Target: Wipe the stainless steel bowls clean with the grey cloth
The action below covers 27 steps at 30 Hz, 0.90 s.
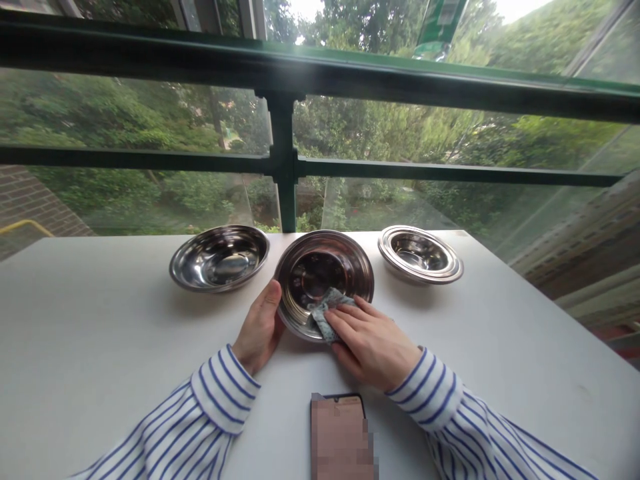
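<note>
reference: clock directions are read about the centre of the middle dish, with 12 o'clock pointing away from the person.

the middle dish (320, 270), round and of polished metal, is located between two other metal vessels, at the far part of the white surface (100, 347). its inner face is tilted toward the person. contact between its underside and the surface cannot be determined.

the left hand (260, 327) grasps the rim of the middle dish at 8 to 9 o'clock. the thumb lies on the rim; the other fingers are mostly hidden. the right hand (375, 340), at 4 to 5 o'clock, holds a patterned grey-blue cloth (333, 313) under its fingers, pressed against the inner wall of the dish at 5 to 6 o'clock.

a wide metal bowl (220, 260) stands between 9 and 10 o'clock, just beside the middle dish and apart from it. a broad-rimmed metal bowl (420, 257) stands between 2 and 3 o'clock, also apart. a phone (340, 440) lies screen up near 6 o'clock, between the forearms; its screen is partly pixelated. both forearms are covered by blue-and-white striped sleeves (225, 387). a dark green railing (284, 173) crosses the view at 12 o'clock, with trees (390, 133) behind glass.
</note>
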Each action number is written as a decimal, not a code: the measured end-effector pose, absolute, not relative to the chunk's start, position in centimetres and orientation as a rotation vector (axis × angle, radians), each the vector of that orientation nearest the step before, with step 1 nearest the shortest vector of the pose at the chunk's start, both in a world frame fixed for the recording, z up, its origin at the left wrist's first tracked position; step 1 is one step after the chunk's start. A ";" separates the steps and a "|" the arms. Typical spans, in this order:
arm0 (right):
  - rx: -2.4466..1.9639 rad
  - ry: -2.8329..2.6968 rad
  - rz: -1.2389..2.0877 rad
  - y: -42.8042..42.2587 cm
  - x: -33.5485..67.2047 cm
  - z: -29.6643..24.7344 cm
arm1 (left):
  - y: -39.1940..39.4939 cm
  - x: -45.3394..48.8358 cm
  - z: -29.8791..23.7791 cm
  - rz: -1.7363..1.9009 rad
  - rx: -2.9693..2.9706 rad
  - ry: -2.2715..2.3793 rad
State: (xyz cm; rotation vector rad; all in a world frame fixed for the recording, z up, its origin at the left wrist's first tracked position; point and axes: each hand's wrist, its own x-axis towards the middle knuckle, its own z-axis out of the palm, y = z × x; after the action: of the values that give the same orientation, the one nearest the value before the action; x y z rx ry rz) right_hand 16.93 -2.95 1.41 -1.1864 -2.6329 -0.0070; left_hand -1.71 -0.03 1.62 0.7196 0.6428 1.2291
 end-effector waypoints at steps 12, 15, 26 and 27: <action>-1.070 -2.547 -0.122 -2.7 15.7 0.4 | -0.1 -2.0 1.1 1.186 0.827 0.596; -1.033 -2.514 -0.067 -2.7 15.7 0.4 | -0.2 -2.0 1.0 1.164 0.863 0.586; -1.008 -2.459 -0.008 -2.8 15.6 0.2 | -0.3 -2.2 1.0 1.119 0.856 0.580; -1.008 -2.453 -0.009 -2.8 15.6 0.2 | -0.2 -2.2 0.8 1.124 0.852 0.588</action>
State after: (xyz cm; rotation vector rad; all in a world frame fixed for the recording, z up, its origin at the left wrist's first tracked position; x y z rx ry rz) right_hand 15.58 -2.78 0.18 -1.0078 -2.4525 -0.0092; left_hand -2.19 -0.23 0.83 0.8520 0.5884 1.1242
